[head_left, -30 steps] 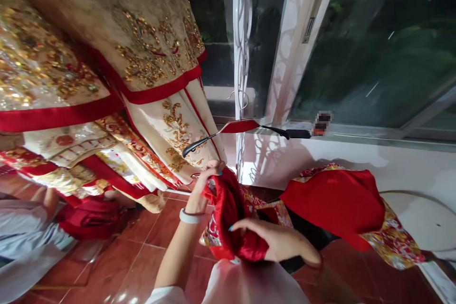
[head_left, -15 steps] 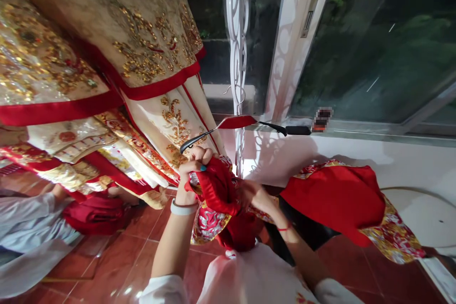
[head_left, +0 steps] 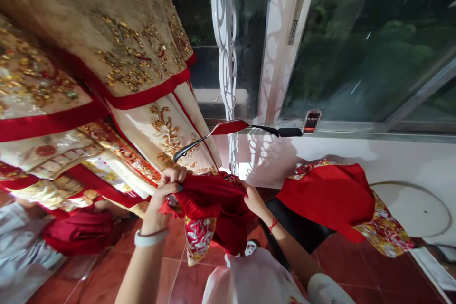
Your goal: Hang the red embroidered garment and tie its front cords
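A red garment (head_left: 231, 199) with embroidered red, gold and silver trim is stretched between my hands. My left hand (head_left: 173, 183) grips its left edge, fingers closed over the cloth. On the right edge, my right hand (head_left: 254, 199) has its fingers closed on the fabric. One embroidered flap (head_left: 200, 237) hangs below the left side. Just above the garment is a clothes hanger (head_left: 230, 127) with a red middle, black ends and a wire hook against a white scrolled metal post (head_left: 224, 57). Neither hand touches the hanger.
Long gold-embroidered robes (head_left: 138, 57) hang at left. Another red garment (head_left: 327, 199) lies over a black seat (head_left: 302, 228) at right. A person's pale sleeve (head_left: 24, 237) and a dark red cloth (head_left: 80, 228) show at lower left. Windows (head_left: 374, 57) stand behind the sill.
My hands have moved apart, spreading the bunched red garment wider. My left hand has shifted left and down. The view has shifted slightly.
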The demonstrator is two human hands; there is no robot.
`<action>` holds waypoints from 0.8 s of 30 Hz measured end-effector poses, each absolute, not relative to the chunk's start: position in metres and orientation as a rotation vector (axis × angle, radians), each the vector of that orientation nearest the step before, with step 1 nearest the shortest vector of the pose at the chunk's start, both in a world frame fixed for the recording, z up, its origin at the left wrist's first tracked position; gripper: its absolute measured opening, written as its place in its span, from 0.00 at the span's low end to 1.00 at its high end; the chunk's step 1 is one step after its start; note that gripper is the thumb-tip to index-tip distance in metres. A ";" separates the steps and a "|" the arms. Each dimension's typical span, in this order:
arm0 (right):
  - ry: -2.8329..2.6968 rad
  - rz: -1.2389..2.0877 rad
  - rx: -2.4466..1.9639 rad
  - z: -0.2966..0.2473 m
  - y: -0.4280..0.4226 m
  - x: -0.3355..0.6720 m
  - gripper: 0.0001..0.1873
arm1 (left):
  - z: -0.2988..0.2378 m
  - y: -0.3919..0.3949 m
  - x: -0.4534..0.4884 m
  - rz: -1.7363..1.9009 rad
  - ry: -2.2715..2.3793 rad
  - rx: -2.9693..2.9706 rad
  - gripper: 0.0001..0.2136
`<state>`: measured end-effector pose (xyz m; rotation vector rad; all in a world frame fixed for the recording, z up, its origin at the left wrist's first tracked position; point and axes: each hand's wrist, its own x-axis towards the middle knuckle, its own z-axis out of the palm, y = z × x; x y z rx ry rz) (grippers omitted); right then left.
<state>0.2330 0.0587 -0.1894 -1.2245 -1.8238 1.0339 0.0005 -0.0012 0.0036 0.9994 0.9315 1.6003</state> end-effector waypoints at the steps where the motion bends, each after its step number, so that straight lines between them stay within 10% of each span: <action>1: -1.789 1.028 -1.271 -0.187 0.063 0.242 0.30 | 0.002 0.000 -0.007 1.607 0.976 1.020 0.14; 7: -1.857 1.114 -1.248 -0.146 0.089 0.280 0.15 | 0.002 0.029 -0.054 1.471 1.052 1.345 0.22; 12: -2.217 1.327 -1.015 -0.100 0.106 0.308 0.27 | 0.016 0.041 -0.067 1.383 1.043 1.512 0.23; 17: -2.099 1.099 -1.215 -0.077 0.118 0.321 0.04 | 0.021 0.024 -0.055 1.193 1.109 1.638 0.17; 24: -1.489 1.154 -1.053 -0.012 0.111 0.306 0.19 | -0.026 0.016 -0.047 0.891 1.322 1.989 0.07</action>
